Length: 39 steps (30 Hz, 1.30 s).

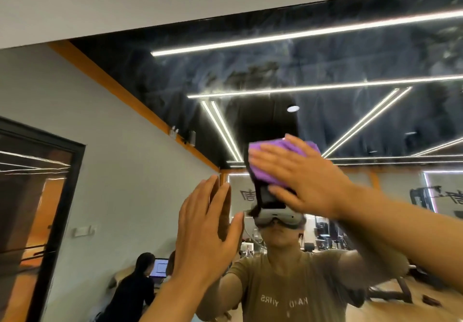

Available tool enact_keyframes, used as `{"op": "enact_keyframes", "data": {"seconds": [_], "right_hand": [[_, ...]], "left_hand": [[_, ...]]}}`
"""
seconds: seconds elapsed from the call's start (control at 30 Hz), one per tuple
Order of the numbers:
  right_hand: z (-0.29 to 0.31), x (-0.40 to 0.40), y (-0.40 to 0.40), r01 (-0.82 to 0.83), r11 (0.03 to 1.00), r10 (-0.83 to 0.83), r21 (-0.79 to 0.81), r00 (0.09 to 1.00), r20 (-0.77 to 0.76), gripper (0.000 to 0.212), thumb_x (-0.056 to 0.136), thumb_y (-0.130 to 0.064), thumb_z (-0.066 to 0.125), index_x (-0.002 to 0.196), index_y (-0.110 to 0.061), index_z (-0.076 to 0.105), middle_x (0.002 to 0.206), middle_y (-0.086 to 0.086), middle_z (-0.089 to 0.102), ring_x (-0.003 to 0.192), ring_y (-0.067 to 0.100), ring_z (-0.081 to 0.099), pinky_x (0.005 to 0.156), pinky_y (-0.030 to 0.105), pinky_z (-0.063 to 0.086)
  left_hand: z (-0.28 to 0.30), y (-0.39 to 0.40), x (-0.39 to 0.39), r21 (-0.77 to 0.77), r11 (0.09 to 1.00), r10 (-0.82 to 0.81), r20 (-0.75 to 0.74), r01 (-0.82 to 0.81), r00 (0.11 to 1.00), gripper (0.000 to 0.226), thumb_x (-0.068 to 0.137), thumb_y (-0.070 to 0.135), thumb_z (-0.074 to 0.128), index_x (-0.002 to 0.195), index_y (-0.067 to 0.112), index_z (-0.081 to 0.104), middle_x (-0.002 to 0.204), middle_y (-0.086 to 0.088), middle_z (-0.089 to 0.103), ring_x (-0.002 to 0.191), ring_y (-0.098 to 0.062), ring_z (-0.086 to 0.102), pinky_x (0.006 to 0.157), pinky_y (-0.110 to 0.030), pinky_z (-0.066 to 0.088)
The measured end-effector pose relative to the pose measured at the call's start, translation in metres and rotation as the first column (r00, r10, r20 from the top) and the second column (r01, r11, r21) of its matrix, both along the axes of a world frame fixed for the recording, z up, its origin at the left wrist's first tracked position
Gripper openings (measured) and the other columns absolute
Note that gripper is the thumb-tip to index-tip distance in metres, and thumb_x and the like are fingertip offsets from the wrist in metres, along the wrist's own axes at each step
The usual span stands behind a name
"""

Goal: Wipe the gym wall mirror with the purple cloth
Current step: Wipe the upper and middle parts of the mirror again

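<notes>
The right hand (300,174) is pressing the purple cloth (265,169) flat against the gym wall mirror (325,66), fingers spread straight over it rather than curled round it; that looks like the way to keep the whole pad in contact with the glass while wiping. The cloth is lying bunched under the palm, showing past the fingertips and above them, its long axis running roughly sideways along the glass, tilted a little with the fingers, which are pointing to the left.

The left hand (208,231) is resting lower and to the left of the right, open, fingers straight and pointing up, its fingertips meeting their own reflection, so it seems to be leaning on the glass as a brace.

Above both hands the mirror is carrying pale cloudy streaks across the reflected dark ceiling and light strips (300,33), so I judge the upper glass is yet to be wiped clean. Left of the left hand, a dark-framed doorway (37,209) is showing in the reflection.
</notes>
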State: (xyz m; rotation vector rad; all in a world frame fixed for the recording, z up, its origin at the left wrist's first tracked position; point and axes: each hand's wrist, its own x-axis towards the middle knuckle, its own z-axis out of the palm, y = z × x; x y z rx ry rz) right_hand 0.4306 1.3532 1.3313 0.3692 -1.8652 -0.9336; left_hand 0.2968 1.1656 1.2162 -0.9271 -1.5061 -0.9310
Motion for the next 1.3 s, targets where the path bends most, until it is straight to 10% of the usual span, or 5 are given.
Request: {"op": "enact_keyframes", "data": {"seconds": [0.4,0.87,1.03,1.3], "right_hand": [[0.124,-0.002,-0.007,0.025,0.93,-0.118,-0.365,0.965,-0.235,0.068,0.097,-0.05,0.013,0.161,-0.026,0.014,0.168,-0.006,0.008,0.154,0.01,0.003,0.125,0.043,-0.007],[-0.141,0.018,0.015,0.115,0.993,-0.115,0.019,0.993,-0.003,0.06,0.104,-0.052,0.028,0.158,-0.027,0.027,0.163,-0.006,0.027,0.153,0.014,0.018,0.122,0.044,0.012],[-0.114,0.019,0.02,0.109,0.992,-0.109,0.061,0.994,0.002,0.055,0.106,-0.05,0.026,0.157,-0.029,0.027,0.163,-0.007,0.026,0.153,0.012,0.017,0.123,0.042,0.008],[0.019,0.013,0.009,-0.012,0.956,-0.04,-0.293,0.985,-0.171,0.061,0.102,-0.048,0.023,0.157,-0.023,0.029,0.164,-0.003,0.025,0.153,0.014,0.017,0.125,0.044,0.003]], "left_hand": [[-0.001,0.009,-0.002,0.039,0.996,0.074,0.037,-0.075,0.997,0.069,0.089,0.074,0.03,0.148,0.039,0.027,0.158,0.008,0.027,0.141,-0.022,0.032,0.106,-0.047,0.025],[-0.011,0.009,0.016,-0.007,0.999,0.051,0.116,-0.05,0.992,0.073,0.089,0.058,0.036,0.155,0.033,0.014,0.159,0.018,-0.005,0.146,-0.005,-0.003,0.115,-0.029,0.001],[-0.018,0.01,0.01,-0.057,0.998,0.042,0.073,-0.038,0.996,0.07,0.094,0.061,0.031,0.156,0.029,0.021,0.162,0.014,0.004,0.149,-0.005,0.0,0.117,-0.034,0.007],[-0.027,0.004,0.013,-0.121,0.991,0.061,0.034,-0.056,0.998,0.069,0.094,0.059,0.026,0.157,0.029,0.02,0.165,0.012,0.004,0.15,-0.003,-0.005,0.119,-0.032,0.002]]}}
